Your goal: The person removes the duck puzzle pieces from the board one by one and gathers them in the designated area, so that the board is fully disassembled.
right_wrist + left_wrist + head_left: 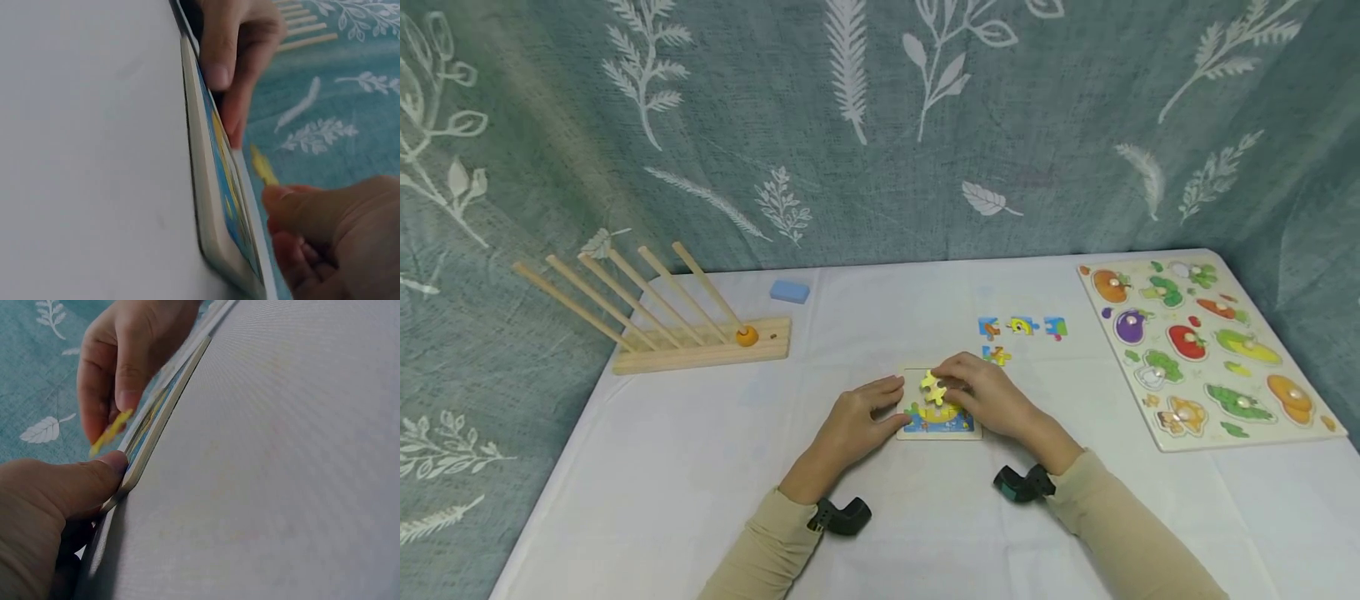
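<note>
A small jigsaw tray [940, 433] with a pale wooden rim lies on the table, its lower part filled with a blue and yellow picture. My left hand [859, 421] holds the tray at its left side, with the thumb on the rim in the left wrist view. Above the tray, my right hand [992, 396] pinches a yellow jigsaw piece [933, 388] between thumb and fingers. That yellow piece [262, 165] is tilted and raised off the tray in the right wrist view. Several loose jigsaw pieces [1022, 326] lie behind my right hand.
At the back left stands a wooden base [700, 357] with several slanting rods and an orange bead [747, 336]. A blue block [790, 291] lies behind it. On the right is a large vegetable peg puzzle [1217, 350]. A patterned curtain [880, 167] hangs behind the table.
</note>
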Motion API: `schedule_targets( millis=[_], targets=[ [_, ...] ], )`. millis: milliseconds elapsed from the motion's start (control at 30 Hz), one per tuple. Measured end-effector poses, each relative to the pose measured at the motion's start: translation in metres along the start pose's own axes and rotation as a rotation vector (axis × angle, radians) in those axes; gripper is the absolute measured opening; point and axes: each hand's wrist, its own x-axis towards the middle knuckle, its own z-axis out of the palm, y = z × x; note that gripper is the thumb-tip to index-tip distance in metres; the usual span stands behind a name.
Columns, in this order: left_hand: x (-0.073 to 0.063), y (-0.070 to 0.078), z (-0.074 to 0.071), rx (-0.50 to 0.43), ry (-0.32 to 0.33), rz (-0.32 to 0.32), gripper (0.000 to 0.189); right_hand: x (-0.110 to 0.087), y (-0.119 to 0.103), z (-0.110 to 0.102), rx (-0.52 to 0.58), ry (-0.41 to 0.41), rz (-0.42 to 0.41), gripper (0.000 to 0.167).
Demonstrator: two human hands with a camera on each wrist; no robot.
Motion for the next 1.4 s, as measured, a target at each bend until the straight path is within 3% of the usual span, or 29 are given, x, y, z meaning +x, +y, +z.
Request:
schedule_targets(
  millis=[233,567,933,1400],
  targets=[
    [0.000,0.000,0.002,-0.008,-0.004,-0.001,0.047,-0.010,0.012,-0.024,0.010,0.127,0.045,0.031],
    [-0.002,0.000,0.003,-0.022,0.009,0.001,0.047,-0.038,0.052,-0.055,-0.060,0.238,0.176,0.031],
    [-0.002,-0.001,0.005,-0.020,0.022,0.012,0.047,-0.047,0.067,-0.059,-0.073,0.233,0.271,0.033],
    [0.000,0.001,0.001,-0.025,0.019,0.003,0.046,-0.043,0.072,-0.060,-0.088,0.210,0.280,0.033]
  ],
)
